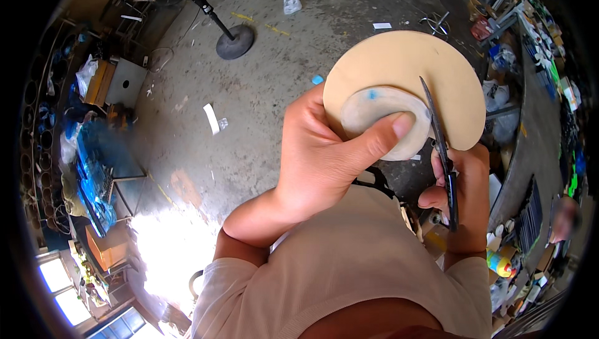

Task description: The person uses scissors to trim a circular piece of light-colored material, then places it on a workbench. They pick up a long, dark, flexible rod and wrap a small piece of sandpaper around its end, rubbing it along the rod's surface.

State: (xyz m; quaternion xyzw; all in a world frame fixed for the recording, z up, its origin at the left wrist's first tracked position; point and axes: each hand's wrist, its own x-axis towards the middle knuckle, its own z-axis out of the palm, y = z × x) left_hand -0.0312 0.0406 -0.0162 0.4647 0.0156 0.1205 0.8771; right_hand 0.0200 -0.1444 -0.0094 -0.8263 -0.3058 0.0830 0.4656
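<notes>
My left hand [315, 161] grips a large tan disc [399, 52] and a smaller whitish disc [365, 114] lying on its face. The thumb presses on the smaller disc, while the fingers are hidden behind the tan one. A blue smudge marks the small disc near its far edge. Black-handled scissors [445, 158] are in my right hand [471, 173], with fingers closed around the handles. One blade lies across the tan disc, just right of the small disc's edge, pointing away from me. The other blade is hidden, apparently beneath the sheet.
Below the hands is a stained concrete floor [262, 102] with scraps of paper and plastic. A stand with a round black base [235, 42] rises far left. Blue plastic wrapping [97, 164] and a cardboard box [107, 248] are left; a cluttered grey table [530, 108] runs along the right.
</notes>
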